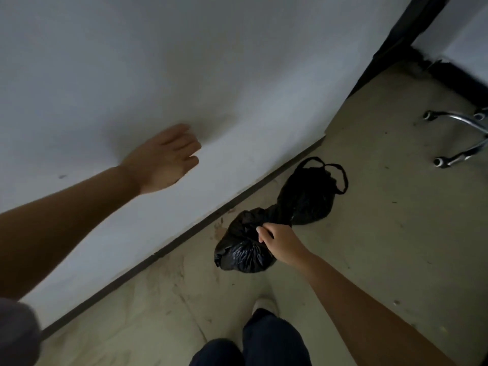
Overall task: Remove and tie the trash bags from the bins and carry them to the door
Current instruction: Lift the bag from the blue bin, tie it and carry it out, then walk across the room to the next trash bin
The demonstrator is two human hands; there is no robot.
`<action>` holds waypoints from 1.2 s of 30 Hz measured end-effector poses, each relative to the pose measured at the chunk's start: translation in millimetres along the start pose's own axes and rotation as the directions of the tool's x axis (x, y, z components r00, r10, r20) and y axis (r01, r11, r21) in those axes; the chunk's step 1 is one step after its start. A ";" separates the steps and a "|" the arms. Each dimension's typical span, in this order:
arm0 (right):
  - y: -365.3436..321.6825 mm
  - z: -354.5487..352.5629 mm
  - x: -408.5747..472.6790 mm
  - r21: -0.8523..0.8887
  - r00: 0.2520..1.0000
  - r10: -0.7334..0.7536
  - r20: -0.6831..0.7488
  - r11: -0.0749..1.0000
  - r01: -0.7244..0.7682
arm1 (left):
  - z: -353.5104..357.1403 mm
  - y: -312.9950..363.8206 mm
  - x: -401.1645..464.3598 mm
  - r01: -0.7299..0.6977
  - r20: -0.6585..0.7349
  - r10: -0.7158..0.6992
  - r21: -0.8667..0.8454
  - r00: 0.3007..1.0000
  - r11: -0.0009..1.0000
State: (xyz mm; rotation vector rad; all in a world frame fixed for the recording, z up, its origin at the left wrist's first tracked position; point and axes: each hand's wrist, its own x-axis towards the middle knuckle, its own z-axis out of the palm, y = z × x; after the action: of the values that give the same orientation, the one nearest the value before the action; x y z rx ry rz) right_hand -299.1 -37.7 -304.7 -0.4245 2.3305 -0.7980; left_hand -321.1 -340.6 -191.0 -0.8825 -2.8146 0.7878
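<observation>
Two black trash bags lie on the floor by the white wall. The nearer bag (241, 253) is bunched at its top, and my right hand (280, 243) is shut on that gathered neck. The farther bag (307, 199) is tied, with two loop handles sticking up, and touches the nearer one. My left hand (165, 159) is raised in front of the wall, fingers loosely apart, holding nothing. No bin is in view.
A white wall (184, 62) with a dark baseboard runs diagonally on the left. A dark door frame (390, 48) stands at the upper right. Chrome chair legs with castors (459, 136) sit at the right edge. My shoe (265, 303) is on the beige floor below the bags.
</observation>
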 end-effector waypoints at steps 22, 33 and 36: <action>82.6 42.0 95.5 -0.486 0.952 0.119 0.284 0.873 0.036 | 8.6 1.4 1.0 0.055 -0.091 -0.042 0.135 0.995 0.989; -111.3 -129.7 -11.9 -0.607 0.934 0.127 0.333 0.787 0.109 | -91.5 0.5 15.5 0.270 0.504 -0.063 -0.351 0.862 0.897; -162.5 -161.8 -41.1 -0.635 0.939 0.108 0.327 0.761 0.134 | -142.2 -6.2 9.6 0.364 0.611 -0.001 -0.470 0.791 0.804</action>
State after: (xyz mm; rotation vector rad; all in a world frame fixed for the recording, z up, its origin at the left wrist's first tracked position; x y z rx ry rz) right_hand -359.2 -72.1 -82.3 -0.8062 2.1991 0.1337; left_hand -299.4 -275.7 -65.8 -0.3953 -3.7304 0.1696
